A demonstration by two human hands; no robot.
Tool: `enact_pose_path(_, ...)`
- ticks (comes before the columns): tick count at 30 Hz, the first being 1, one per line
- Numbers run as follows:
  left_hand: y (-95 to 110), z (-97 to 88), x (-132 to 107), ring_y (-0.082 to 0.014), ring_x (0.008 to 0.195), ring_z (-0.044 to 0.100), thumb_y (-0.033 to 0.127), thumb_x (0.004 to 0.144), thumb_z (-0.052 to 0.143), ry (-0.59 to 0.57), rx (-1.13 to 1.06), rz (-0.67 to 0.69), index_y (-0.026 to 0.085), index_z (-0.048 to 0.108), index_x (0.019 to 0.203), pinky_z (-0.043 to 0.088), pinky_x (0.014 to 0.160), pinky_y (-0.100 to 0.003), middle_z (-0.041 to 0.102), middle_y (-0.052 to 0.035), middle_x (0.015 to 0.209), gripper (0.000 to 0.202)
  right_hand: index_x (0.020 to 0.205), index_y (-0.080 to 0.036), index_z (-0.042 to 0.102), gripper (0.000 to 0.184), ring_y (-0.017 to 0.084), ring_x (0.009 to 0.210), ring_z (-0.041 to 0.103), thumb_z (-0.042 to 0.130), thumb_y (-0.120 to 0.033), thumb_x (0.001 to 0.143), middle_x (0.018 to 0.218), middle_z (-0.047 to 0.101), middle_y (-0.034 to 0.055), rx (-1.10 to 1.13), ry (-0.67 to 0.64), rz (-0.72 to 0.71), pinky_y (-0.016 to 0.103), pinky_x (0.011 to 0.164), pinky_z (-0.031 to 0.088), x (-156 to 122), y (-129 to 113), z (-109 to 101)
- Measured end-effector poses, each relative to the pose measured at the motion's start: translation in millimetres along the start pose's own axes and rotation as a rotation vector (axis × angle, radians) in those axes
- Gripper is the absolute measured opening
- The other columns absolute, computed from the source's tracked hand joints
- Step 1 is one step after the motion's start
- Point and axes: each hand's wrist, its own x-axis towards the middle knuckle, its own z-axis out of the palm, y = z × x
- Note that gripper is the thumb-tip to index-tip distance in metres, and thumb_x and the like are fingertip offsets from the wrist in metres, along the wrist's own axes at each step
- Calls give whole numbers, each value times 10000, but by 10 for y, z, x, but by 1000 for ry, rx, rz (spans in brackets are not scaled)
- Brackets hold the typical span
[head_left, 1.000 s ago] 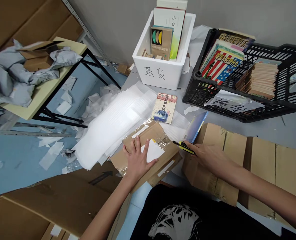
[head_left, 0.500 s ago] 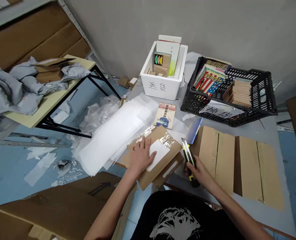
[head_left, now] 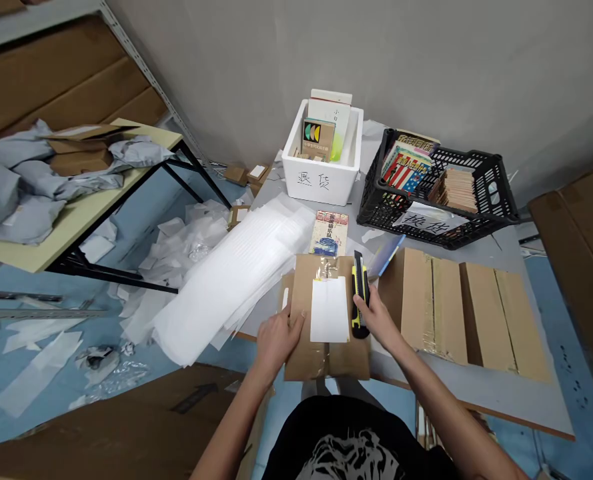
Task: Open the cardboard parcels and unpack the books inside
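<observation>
A cardboard mailer (head_left: 301, 283) is laid flat on a grey table (head_left: 496, 393), near the table's front edge, with a white label (head_left: 329, 310) at its middle and clear tape (head_left: 327, 268) across its 12 o'clock end. The left hand (head_left: 279, 343) is pressed on the mailer at 7 o'clock, its fingers (head_left: 296, 319) held together, tips on the cardboard. A yellow-and-black utility knife (head_left: 360, 295) is gripped upright in the right hand (head_left: 376, 319), at the mailer's 3 o'clock edge, with the fingers clamped round the handle; the blade appears to be retracted, though this is hard to tell from this view.

White foam sheets (head_left: 226, 287) are heaped at 9 o'clock, against the mailer's edge. A paperback (head_left: 329, 233) lies just beyond it at 12 o'clock, and a blue book (head_left: 386, 257) is propped at 2 o'clock against a flattened carton (head_left: 456, 313), which lies at 3 o'clock. Farther off, books are stood in a white foam box (head_left: 321, 180) at 12 o'clock and a black crate (head_left: 476, 160) at 1 o'clock. Grey mailing bags (head_left: 21, 193) are piled on a side table (head_left: 76, 223) at 10 o'clock.
</observation>
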Motion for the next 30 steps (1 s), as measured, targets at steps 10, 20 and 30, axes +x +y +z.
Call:
enact_pose_path(10, 24, 650, 14, -291, 1187, 528, 524, 924, 292, 118, -492, -146, 207, 222, 1468, 484, 833, -376, 462, -151, 1373, 634, 1203, -115, 421, 291, 234, 909, 644, 344, -212, 939, 985, 657, 147, -575, 1, -42, 311, 745, 458, 66, -384, 220)
enact_pose_path(20, -29, 789, 58, -280, 1222, 496, 468, 919, 366, 208, -580, -131, 205, 323, 1422, 447, 945, -413, 478, -133, 1353, 570, 1288, -95, 369, 350, 263, 877, 683, 300, -220, 969, 940, 686, 173, -762, -82, 115, 328, 719, 473, 128, -624, 591)
enact_pose_path(30, -1, 761, 41, -300, 1248, 472, 438, 918, 362, 178, -589, -159, 194, 303, 1434, 443, 953, -443, 446, -140, 1385, 574, 1260, -28, 419, 379, 245, 936, 679, 259, -78, 920, 934, 676, 221, -830, -115, 166, 281, 749, 489, -27, -770, 649)
